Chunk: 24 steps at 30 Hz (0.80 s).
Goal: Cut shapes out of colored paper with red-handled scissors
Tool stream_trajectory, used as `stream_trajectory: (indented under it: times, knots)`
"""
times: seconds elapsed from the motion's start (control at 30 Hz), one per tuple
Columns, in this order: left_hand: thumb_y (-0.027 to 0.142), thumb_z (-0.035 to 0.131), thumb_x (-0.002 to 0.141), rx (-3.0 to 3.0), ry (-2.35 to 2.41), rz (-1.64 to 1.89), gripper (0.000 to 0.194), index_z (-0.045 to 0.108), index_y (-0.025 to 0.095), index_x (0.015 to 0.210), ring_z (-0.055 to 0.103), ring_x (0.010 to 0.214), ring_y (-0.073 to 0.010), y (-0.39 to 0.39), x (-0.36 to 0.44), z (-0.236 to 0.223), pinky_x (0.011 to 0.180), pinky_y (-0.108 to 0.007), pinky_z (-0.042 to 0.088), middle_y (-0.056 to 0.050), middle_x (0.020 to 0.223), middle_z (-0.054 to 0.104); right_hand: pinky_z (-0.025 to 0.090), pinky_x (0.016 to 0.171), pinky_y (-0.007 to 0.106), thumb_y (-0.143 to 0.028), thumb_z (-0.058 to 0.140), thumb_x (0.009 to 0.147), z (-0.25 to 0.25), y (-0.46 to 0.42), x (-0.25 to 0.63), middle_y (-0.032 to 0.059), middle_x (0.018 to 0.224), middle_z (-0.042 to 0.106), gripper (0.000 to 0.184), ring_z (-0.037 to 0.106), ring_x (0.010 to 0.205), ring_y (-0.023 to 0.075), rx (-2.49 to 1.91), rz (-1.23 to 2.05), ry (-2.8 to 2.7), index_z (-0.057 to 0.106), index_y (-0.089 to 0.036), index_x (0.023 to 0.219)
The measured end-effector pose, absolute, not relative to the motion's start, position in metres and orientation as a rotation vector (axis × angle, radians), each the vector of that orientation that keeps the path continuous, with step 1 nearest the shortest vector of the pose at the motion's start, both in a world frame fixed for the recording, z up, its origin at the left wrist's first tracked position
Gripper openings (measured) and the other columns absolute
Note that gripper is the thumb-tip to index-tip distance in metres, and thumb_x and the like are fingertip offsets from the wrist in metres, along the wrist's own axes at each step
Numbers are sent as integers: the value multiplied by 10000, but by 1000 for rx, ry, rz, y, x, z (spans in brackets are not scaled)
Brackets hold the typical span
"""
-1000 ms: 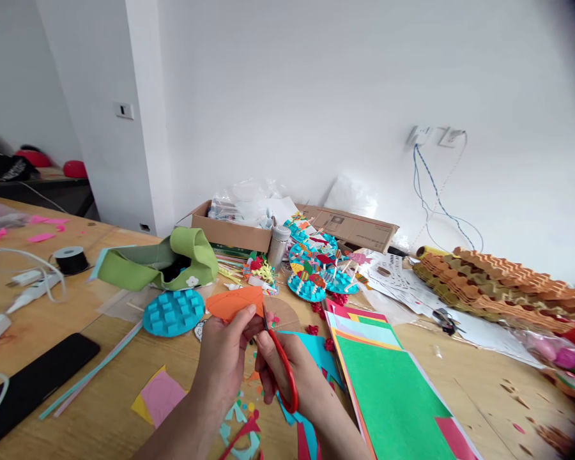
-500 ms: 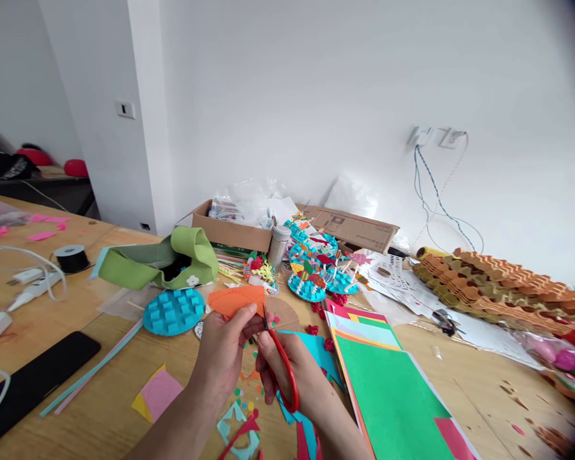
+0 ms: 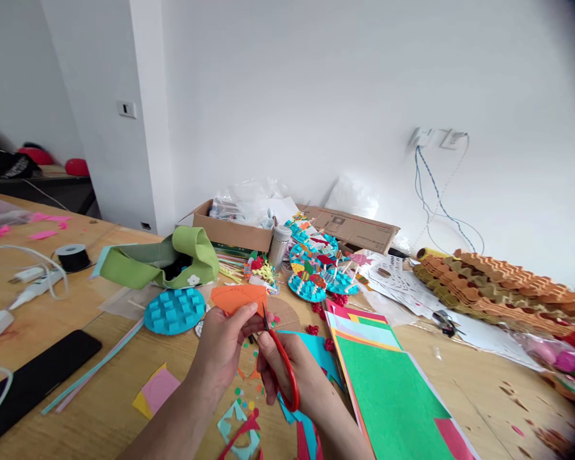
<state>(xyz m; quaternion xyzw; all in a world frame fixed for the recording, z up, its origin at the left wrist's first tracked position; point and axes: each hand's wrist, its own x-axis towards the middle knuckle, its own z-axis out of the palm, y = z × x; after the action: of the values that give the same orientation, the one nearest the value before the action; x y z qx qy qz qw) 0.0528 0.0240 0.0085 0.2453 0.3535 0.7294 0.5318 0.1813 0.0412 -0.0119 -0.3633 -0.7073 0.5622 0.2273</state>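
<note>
Left hand (image 3: 219,361): is pinching the orange paper (image 3: 237,298) firmly between thumb and fingers, along its lower edge.

Right hand (image 3: 287,374): is closed around the red-handled scissors (image 3: 291,399), with the blades rising against the paper's right edge. Whether the blades are parted, I cannot tell.

Handling: the paper is looking thin, light and rather floppy, so it would likely bend under the blades. The safest hold seems close to the cut, well clear of the blades.

Around it: a cardboard circle (image 3: 283,313) is lying just behind the paper, the blue egg-carton disc (image 3: 174,310) is sitting to the left, and coloured paper scraps (image 3: 237,409) are scattering below the hands — all on the wooden table (image 3: 489,383).
</note>
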Motion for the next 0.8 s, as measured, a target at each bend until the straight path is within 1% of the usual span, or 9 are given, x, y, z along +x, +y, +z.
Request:
stream_trajectory:
  times: [0.13,0.4,0.6,0.7,0.8]
  knots:
    - [239,820,600,579,851,1723,167,714,136,677,704,583,-220,25,50,9,603,-317,565,-46,622,727,259,309,158,-825,388,819,-9,41,180,-41,412,481,685,455,313,76,-995,1589,-1936,515,-164,691]
    - [284,817,621,611,866,1663,197,722,115,657,709,609,-236,23,49,12,657,-344,571,-81,633,730,272,313,152,-822,375,827,-13,42,180,-43,416,481,684,453,314,70,-982,1576,-1938,510,-165,692]
    - [253,800,628,640,865,1663,165,717,127,694,701,620,-218,23,49,10,666,-336,563,-59,665,729,289,322,151,-850,384,792,-9,42,178,-42,423,481,697,459,326,73,-1008,1577,-1914,505,-171,693]
    - [238,790,624,657,864,1657,157,708,135,709,687,604,-201,24,49,9,639,-315,551,-40,657,718,275,317,155,-861,381,779,-8,42,178,-38,418,483,704,451,325,75,-1018,1581,-1904,503,-173,694]
    - [236,782,629,653,871,1661,151,707,134,711,683,614,-193,25,48,9,635,-301,547,-42,666,722,280,324,157,-839,384,803,-9,42,179,-42,418,482,685,455,324,75,-1011,1574,-1926,500,-173,688]
